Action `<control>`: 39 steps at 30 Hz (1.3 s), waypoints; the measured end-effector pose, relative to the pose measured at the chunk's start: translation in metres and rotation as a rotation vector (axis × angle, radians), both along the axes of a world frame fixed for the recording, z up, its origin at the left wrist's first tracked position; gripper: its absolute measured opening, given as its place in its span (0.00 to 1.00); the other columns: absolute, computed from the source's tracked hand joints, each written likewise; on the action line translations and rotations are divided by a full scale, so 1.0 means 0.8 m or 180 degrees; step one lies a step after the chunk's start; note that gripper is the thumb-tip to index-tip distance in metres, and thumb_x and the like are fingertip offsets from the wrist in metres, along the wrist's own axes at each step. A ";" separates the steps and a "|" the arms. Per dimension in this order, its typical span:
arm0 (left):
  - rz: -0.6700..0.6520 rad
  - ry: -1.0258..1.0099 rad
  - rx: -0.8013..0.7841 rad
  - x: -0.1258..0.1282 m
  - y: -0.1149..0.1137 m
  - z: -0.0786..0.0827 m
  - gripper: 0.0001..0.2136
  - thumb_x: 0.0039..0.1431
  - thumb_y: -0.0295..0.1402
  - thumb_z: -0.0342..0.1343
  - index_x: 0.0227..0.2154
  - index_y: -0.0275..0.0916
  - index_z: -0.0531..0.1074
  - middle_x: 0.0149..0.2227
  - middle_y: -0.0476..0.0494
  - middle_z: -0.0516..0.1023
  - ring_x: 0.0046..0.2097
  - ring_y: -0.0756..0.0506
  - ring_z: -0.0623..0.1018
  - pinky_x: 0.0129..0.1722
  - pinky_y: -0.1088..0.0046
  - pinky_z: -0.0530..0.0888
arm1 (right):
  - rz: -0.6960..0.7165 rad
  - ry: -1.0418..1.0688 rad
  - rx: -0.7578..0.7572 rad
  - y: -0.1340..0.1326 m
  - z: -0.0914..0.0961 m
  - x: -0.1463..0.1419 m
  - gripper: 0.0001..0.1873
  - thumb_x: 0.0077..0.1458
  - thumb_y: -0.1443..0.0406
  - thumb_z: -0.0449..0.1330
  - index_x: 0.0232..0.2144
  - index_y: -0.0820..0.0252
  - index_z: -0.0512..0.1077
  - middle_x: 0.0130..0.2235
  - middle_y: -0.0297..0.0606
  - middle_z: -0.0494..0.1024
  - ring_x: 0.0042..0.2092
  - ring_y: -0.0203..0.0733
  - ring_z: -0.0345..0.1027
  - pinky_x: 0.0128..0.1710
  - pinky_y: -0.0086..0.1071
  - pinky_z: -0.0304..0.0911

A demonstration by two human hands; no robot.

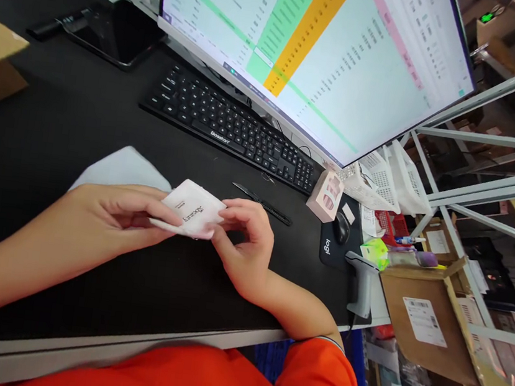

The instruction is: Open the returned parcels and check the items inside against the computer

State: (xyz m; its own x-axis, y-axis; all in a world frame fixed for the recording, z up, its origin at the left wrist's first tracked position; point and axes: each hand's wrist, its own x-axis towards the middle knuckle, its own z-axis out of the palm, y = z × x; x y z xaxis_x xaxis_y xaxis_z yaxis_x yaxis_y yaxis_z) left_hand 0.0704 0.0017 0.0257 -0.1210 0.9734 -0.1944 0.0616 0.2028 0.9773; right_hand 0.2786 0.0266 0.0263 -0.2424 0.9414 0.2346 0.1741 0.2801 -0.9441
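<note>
Your left hand (118,216) pinches the left side of a small white packet (199,206), and your right hand (249,248) pinches its right side. The packet is over the black desk (155,296), nearer than the keyboard (232,128) and right of a white sheet (122,168). A thin black tool (263,204) lies just past your right hand.

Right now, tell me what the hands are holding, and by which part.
A small white packet with print: the left hand pinches its left side, the right hand its right side.
</note>
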 end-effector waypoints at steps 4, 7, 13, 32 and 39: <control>-0.0228 -0.0142 0.0078 -0.002 -0.001 -0.010 0.11 0.37 0.49 0.71 0.23 0.50 0.85 0.35 0.44 0.85 0.37 0.40 0.85 0.44 0.66 0.85 | 0.0032 0.0090 -0.0014 0.002 0.000 -0.002 0.08 0.54 0.61 0.72 0.33 0.54 0.77 0.48 0.41 0.79 0.45 0.44 0.76 0.41 0.36 0.78; -0.0158 0.0022 0.0186 -0.003 0.000 -0.018 0.12 0.36 0.50 0.72 0.23 0.51 0.85 0.38 0.45 0.86 0.38 0.41 0.85 0.44 0.67 0.84 | 0.0145 0.0295 -0.0337 0.007 -0.008 -0.002 0.11 0.53 0.59 0.73 0.34 0.56 0.77 0.50 0.42 0.79 0.41 0.41 0.77 0.39 0.34 0.79; -0.0291 0.0060 0.0389 -0.004 0.001 -0.021 0.14 0.39 0.52 0.72 0.26 0.52 0.86 0.37 0.45 0.87 0.36 0.44 0.86 0.40 0.76 0.83 | 0.0403 -0.0652 0.0788 0.013 -0.027 0.008 0.04 0.61 0.61 0.70 0.33 0.53 0.83 0.57 0.42 0.77 0.52 0.45 0.76 0.50 0.38 0.78; -0.0254 0.0412 0.0574 -0.008 -0.006 -0.028 0.07 0.46 0.47 0.69 0.24 0.53 0.85 0.38 0.51 0.87 0.36 0.47 0.85 0.39 0.81 0.81 | -0.0049 -0.1650 0.2342 0.004 -0.033 0.010 0.08 0.69 0.66 0.60 0.44 0.52 0.80 0.32 0.32 0.81 0.38 0.41 0.74 0.48 0.38 0.67; -0.0156 0.0526 0.0750 -0.008 -0.014 -0.027 0.05 0.48 0.43 0.67 0.24 0.52 0.84 0.39 0.52 0.87 0.38 0.47 0.86 0.44 0.82 0.80 | -0.0129 -0.1697 0.2173 0.001 -0.029 0.011 0.05 0.67 0.65 0.63 0.40 0.51 0.81 0.31 0.31 0.79 0.37 0.40 0.73 0.49 0.39 0.64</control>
State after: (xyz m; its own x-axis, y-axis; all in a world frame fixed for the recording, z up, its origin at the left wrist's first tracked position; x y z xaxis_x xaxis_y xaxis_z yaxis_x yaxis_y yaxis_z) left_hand 0.0642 -0.0098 0.0041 -0.0840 0.9949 0.0563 0.2281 -0.0358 0.9730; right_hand 0.2873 0.0278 0.0029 -0.4502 0.6464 0.6160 0.5677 0.7398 -0.3612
